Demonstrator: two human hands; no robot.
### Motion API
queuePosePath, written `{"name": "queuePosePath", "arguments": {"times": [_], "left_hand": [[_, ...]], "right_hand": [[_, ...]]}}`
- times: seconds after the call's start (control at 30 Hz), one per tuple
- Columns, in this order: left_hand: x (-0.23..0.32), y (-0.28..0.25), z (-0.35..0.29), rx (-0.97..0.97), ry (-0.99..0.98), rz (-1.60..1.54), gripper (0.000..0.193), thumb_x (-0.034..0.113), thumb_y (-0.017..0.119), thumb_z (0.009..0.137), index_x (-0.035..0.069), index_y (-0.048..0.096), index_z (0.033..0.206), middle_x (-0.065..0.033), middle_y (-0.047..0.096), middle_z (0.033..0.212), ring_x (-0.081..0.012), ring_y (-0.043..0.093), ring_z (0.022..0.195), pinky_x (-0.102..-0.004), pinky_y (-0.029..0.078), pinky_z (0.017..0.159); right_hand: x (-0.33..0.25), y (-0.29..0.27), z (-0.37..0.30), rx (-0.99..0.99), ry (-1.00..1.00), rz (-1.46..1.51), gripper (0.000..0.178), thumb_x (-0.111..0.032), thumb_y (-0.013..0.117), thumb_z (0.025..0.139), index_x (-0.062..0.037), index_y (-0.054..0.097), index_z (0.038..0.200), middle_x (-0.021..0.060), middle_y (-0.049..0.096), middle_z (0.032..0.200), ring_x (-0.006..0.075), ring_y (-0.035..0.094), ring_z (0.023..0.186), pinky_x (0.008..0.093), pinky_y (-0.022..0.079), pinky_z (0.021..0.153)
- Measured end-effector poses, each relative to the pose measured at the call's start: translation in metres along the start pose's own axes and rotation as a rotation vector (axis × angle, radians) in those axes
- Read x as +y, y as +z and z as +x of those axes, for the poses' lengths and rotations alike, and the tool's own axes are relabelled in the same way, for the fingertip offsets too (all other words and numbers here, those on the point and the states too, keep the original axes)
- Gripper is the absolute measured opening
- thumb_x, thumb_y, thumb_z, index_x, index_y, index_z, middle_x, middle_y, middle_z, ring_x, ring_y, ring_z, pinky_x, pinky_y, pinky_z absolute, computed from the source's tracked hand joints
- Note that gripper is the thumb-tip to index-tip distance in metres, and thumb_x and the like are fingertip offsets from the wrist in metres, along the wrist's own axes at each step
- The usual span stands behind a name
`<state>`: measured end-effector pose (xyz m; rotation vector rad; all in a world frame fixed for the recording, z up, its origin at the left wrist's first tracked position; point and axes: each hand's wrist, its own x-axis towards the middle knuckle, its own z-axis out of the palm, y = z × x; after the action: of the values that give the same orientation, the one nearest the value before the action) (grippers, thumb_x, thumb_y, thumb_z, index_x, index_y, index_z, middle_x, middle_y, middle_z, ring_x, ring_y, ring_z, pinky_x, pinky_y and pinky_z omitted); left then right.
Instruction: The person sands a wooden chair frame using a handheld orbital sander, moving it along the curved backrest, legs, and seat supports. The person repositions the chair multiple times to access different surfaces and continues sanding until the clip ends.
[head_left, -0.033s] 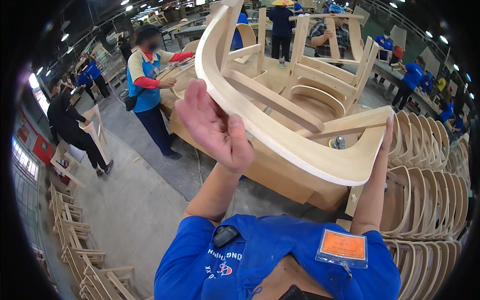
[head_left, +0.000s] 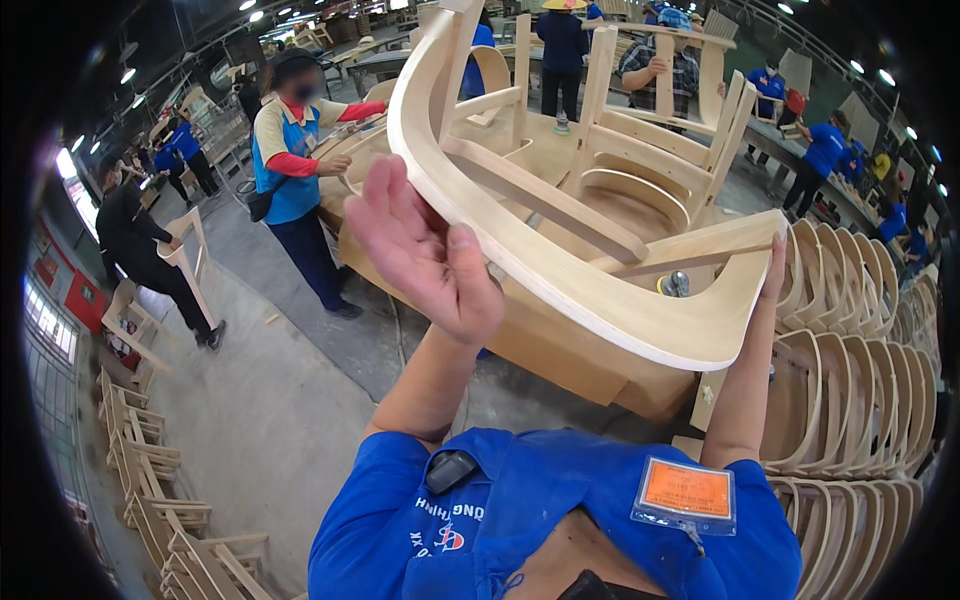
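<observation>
A pale bent-wood chair frame, with a broad curved band and a straight crossbar, is tilted up in front of me. My left hand lies against the outer edge of the curve, palm toward me. Its fingers are stretched out and its thumb is beside the wooden edge. My right hand holds the right end of the frame, near the corner where a straight wooden piece meets the band. Most of its fingers are hidden by the wood.
Behind the frame stands a brown-covered worktable bearing another wooden chair frame. Stacked bent-wood parts line my right. A co-worker in a blue vest stands at the table's left. Wooden frames sit along the left floor.
My left hand has shifted very slightly left along the frame's edge. A co-worker's wooden piece at the back has moved a little; the frame before me is nearly unchanged.
</observation>
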<state>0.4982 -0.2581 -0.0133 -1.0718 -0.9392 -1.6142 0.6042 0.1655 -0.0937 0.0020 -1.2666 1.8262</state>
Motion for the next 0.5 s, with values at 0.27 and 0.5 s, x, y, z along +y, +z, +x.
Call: {"name": "queuePosePath", "arguments": {"times": [0.27,0.5], "left_hand": [[-0.004,-0.004,0.004,0.0,-0.029,0.07,0.072,-0.006,0.036,0.086,-0.001,-0.005,0.146,-0.0293,0.019,0.146,-0.0357,0.028,0.136,-0.0412,0.027,0.109],[0.005,-0.013,0.003,0.018,-0.04,0.085,0.071,-0.004,0.037,0.087,0.0,-0.004,0.146,-0.0292,0.021,0.146,-0.0357,0.032,0.134,-0.041,0.029,0.109]], "right_hand": [[0.006,-0.004,0.004,-0.085,0.012,0.077,0.04,-0.027,0.043,0.092,-0.0083,0.04,0.127,0.0115,0.055,0.113,0.0245,0.057,0.102,0.0392,0.048,0.09],[-0.001,0.015,-0.024,0.025,-0.046,0.044,0.04,-0.025,0.044,0.09,-0.0092,0.04,0.127,0.0104,0.054,0.116,0.0237,0.055,0.106,0.0369,0.047,0.09]]}}
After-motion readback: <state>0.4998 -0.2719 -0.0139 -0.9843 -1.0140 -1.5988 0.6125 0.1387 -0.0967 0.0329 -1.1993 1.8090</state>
